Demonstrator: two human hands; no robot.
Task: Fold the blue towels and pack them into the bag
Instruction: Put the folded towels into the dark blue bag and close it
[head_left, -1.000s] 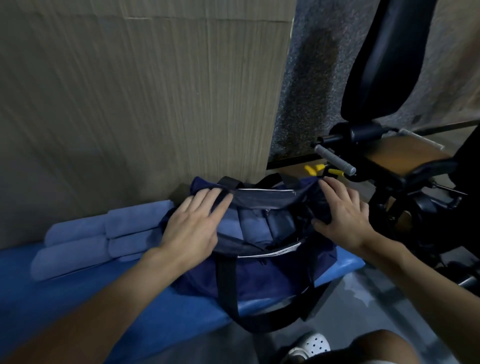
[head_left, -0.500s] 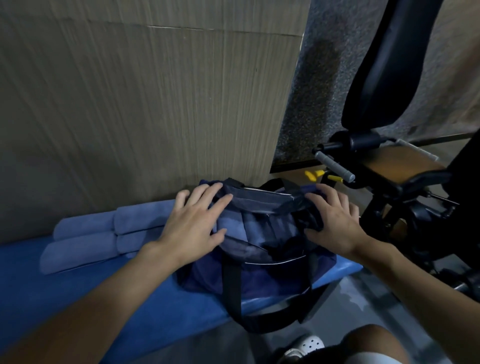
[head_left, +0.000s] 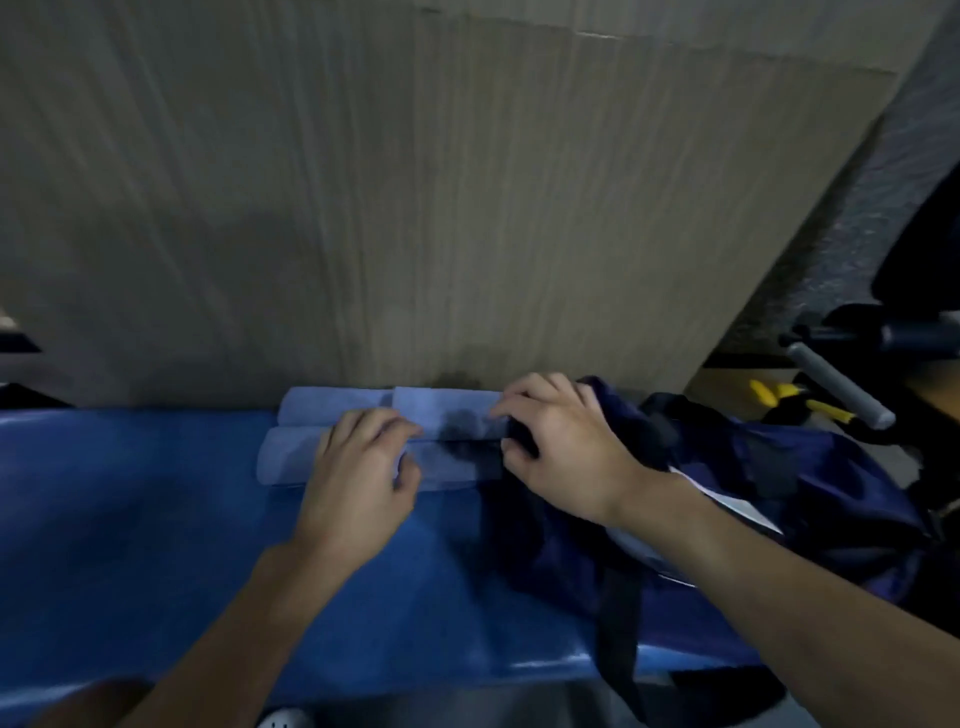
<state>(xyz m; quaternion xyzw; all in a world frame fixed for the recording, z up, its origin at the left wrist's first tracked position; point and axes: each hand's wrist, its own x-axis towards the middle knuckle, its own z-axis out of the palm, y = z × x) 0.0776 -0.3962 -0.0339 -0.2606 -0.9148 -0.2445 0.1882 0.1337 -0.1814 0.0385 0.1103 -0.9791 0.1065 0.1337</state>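
Several light blue towels, rolled up, lie in two rows on the blue padded bench (head_left: 156, 519) against the wall. My left hand (head_left: 358, 467) curls over the middle of the front rolled towel (head_left: 285, 460). My right hand (head_left: 566, 452) grips the right end of the rolls, fingers over the back rolled towel (head_left: 441, 408) and thumb low at the front one. The navy bag (head_left: 831, 493) sits slumped just right of the towels, under my right forearm, with a black strap (head_left: 618, 639) hanging over the bench edge. The view is motion-blurred.
A beige panel wall (head_left: 467, 208) rises right behind the bench. At the far right stands black gym equipment with a grey bar (head_left: 841, 387) and yellow-handled parts (head_left: 779, 395). A white shoe (head_left: 283, 719) shows on the floor below the bench edge.
Both hands left the bag's opening and moved left onto the rolled towels. My view swung left, so the bag now sits at the right.
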